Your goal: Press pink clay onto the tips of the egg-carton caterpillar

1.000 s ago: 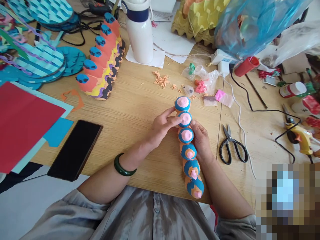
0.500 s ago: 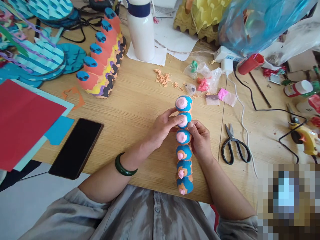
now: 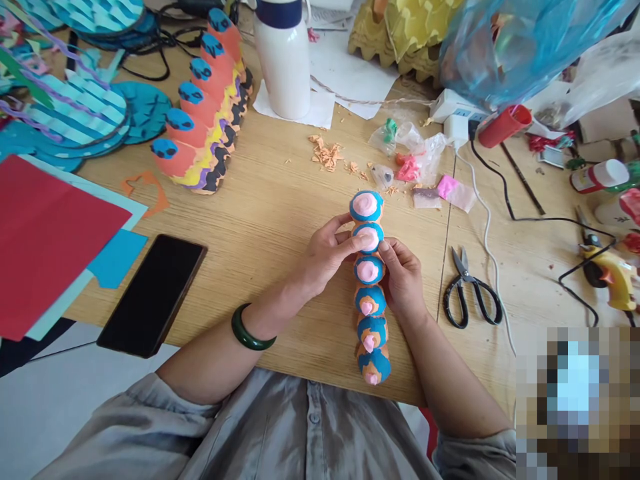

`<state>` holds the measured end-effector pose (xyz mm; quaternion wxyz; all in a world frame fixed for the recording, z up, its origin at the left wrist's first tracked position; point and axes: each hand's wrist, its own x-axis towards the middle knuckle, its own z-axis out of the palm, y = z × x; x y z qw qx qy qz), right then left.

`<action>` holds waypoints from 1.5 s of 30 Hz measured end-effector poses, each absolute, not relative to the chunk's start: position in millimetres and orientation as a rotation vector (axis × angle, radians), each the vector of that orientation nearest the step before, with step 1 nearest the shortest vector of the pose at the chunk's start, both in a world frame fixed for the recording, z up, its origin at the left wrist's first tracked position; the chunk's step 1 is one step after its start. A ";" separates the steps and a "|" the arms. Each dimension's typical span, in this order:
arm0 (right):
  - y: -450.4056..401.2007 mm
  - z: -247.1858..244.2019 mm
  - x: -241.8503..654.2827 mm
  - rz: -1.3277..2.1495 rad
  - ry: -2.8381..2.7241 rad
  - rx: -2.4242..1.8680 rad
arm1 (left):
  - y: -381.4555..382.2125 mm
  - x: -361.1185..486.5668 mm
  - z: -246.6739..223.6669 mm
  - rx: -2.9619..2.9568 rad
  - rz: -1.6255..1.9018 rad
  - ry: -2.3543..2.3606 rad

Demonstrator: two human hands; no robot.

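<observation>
A strip of egg carton cups [image 3: 373, 330], coated orange and blue with pink clay on each cup, lies lengthwise between my hands. My left hand [image 3: 327, 253] grips it from the left, its thumb pressing on the pink clay of the second cup from the far end. From the right, my right hand [image 3: 403, 273] holds the same strip, thumb at the edge of that second cup. The pink is spread flat on the three far cups and stays in small lumps on the near ones. Fingers beneath the strip are partly hidden.
Black-handled scissors [image 3: 467, 287] lie to the right, a phone [image 3: 155, 293] to the left. Behind stand a white bottle [image 3: 285, 67] and a painted orange carton piece [image 3: 200, 113]. Clay packets [image 3: 410, 167], orange scraps [image 3: 326, 153], cables and a yellow glue gun [image 3: 613, 270] also lie about.
The strip has turned slightly, its near end shifting to the right and a little away from me. Both hands keep their hold, with the left thumb still on the second cup.
</observation>
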<state>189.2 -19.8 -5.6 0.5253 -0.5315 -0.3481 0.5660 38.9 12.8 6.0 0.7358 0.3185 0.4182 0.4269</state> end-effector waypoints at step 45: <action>-21.3 -1.1 189.8 1.360 -0.839 -1.279 | 14.1 38.9 8.8 0.648 0.948 0.865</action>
